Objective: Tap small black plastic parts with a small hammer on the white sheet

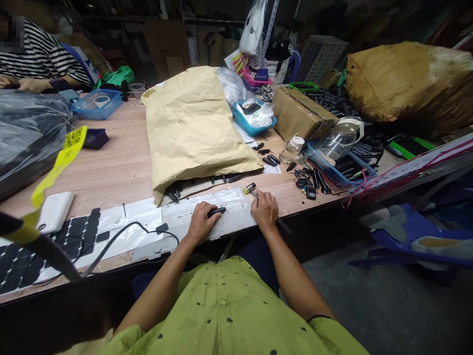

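Observation:
My left hand point(201, 219) rests on a white sheet point(177, 219) at the table's near edge, fingers curled round a small black part point(216, 211). My right hand point(264, 210) is closed on a screwdriver point(250, 188) with a yellow and black handle, whose end points up and left just beyond the fingers. The two hands lie close together, the black part between them. A big tan paper sack point(192, 123) lies just behind them, with several black parts point(173, 195) poking out from under its near edge.
The wooden table point(118, 162) carries blue baskets point(96, 103), a cardboard box point(299, 113), a clear jar point(291, 149), loose black parts point(308, 185), a white box point(55, 211), a black cable point(121, 234) and a yellow tag point(61, 162). A person in a striped shirt point(40, 54) sits far left.

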`<state>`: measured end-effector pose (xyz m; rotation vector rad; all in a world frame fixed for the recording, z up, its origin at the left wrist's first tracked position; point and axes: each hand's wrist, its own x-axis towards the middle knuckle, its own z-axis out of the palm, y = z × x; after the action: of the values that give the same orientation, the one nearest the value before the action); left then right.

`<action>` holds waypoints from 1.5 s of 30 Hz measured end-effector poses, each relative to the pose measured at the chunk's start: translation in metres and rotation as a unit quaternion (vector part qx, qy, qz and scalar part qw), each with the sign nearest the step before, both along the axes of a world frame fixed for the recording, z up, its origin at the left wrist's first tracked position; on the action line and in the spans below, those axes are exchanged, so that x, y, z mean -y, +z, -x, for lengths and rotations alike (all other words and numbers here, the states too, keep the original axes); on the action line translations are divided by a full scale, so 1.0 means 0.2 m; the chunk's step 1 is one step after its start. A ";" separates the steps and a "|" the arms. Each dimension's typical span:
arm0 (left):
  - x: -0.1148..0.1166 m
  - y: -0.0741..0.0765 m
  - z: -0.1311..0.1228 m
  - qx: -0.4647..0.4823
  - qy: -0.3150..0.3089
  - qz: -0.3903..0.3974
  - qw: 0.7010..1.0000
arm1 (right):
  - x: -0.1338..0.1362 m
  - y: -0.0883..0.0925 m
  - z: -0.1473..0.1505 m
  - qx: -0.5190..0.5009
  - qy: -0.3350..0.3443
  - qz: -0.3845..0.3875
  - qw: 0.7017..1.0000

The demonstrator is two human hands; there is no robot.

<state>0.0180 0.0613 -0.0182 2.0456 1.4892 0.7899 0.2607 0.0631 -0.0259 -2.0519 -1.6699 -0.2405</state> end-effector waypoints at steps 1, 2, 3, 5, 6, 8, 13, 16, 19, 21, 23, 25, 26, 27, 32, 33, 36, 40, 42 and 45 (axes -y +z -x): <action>0.00 0.00 0.00 0.002 0.001 0.004 1.000 | 0.00 0.00 0.00 -0.001 -0.002 0.002 1.000; -0.01 0.01 -0.01 0.003 0.000 0.008 1.000 | -0.01 0.00 -0.01 -0.002 -0.002 0.006 1.000; -0.01 0.01 -0.01 0.003 -0.001 0.010 1.000 | -0.01 0.00 -0.01 -0.006 0.000 0.010 1.000; -0.03 0.02 -0.01 0.003 -0.001 0.010 1.000 | -0.02 0.01 -0.03 -0.021 0.007 0.018 1.000; -0.04 0.02 -0.02 0.003 0.000 0.007 1.000 | -0.02 0.01 -0.04 -0.033 0.011 0.020 0.999; -0.06 0.02 -0.02 0.002 0.002 -0.001 1.000 | -0.01 0.03 -0.05 -0.067 0.016 0.015 0.997; -0.09 0.02 -0.04 -0.008 0.008 -0.003 1.000 | 0.10 0.07 0.00 -0.204 0.101 -0.016 0.974; -0.09 0.02 -0.04 -0.007 0.018 0.019 1.000 | 0.17 0.09 0.07 -0.277 0.169 -0.005 0.946; -0.10 0.02 -0.05 -0.004 0.016 0.032 0.999 | 0.21 0.09 0.14 -0.312 0.197 0.002 0.929; -0.11 0.02 -0.05 -0.002 0.014 0.033 0.999 | 0.22 0.09 0.17 -0.307 0.205 -0.007 0.929; -0.11 0.02 -0.05 -0.001 0.014 0.030 0.999 | 0.22 0.09 0.20 -0.285 0.214 -0.017 0.934; -0.11 0.02 -0.05 0.001 0.015 0.029 0.999 | 0.21 0.10 0.21 -0.257 0.224 -0.023 0.940; -0.11 0.01 -0.06 0.002 0.016 0.030 0.999 | 0.21 0.11 0.22 -0.242 0.227 -0.025 0.943; -0.11 0.01 -0.06 0.002 0.017 0.031 0.999 | 0.22 0.12 0.23 -0.229 0.229 -0.027 0.946; -0.11 0.01 -0.07 -0.003 0.016 0.028 0.999 | 0.23 0.12 0.25 -0.186 0.245 -0.031 0.951; -0.11 0.02 -0.07 -0.004 0.017 0.026 1.000 | 0.23 0.12 0.25 -0.181 0.250 -0.025 0.951; -0.11 0.02 -0.07 -0.006 0.017 0.025 1.000 | 0.23 0.12 0.25 -0.176 0.249 -0.007 0.952; -0.11 0.01 -0.08 0.002 0.015 0.025 1.000 | 0.23 0.14 0.26 -0.183 0.249 -0.014 0.951; -0.12 0.01 -0.08 0.005 0.016 0.029 0.999 | 0.22 0.16 0.27 -0.187 0.263 -0.022 0.946; -0.12 0.02 -0.08 0.002 0.016 0.039 0.999 | 0.23 0.16 0.30 -0.192 0.285 -0.023 0.939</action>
<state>0.0340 0.0850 -0.0141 1.9661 1.5307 0.7363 0.2009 0.0177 0.0066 -1.3788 -1.8824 0.2960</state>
